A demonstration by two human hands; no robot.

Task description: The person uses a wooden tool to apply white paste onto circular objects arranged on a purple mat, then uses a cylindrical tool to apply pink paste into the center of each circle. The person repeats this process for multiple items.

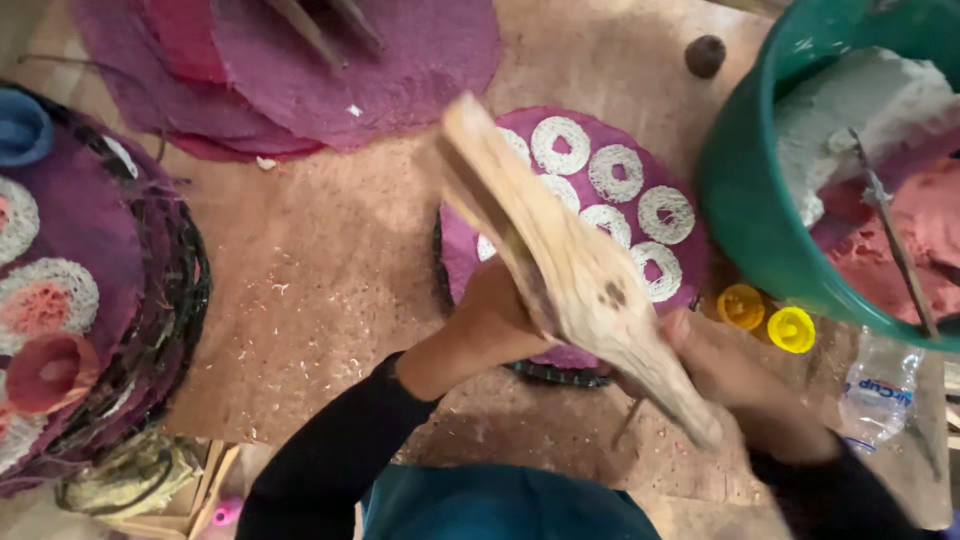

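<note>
A flat wooden paddle (560,260) is raised and tilted over a round purple disc (600,135) that carries several white rings (615,172). My right hand (715,360) grips the paddle's handle at the lower end. My left hand (490,320) rests on the near edge of the disc, partly hidden behind the paddle. The disc sits on a dark woven mould whose rim shows below my hands.
A green tub (745,190) of white and pink pulp with a stick in it stands at the right. Two yellow caps (768,318) and a plastic bottle (880,385) lie beside it. Purple sheets (330,60) lie at the back, and a stack of decorated discs (70,300) sits left.
</note>
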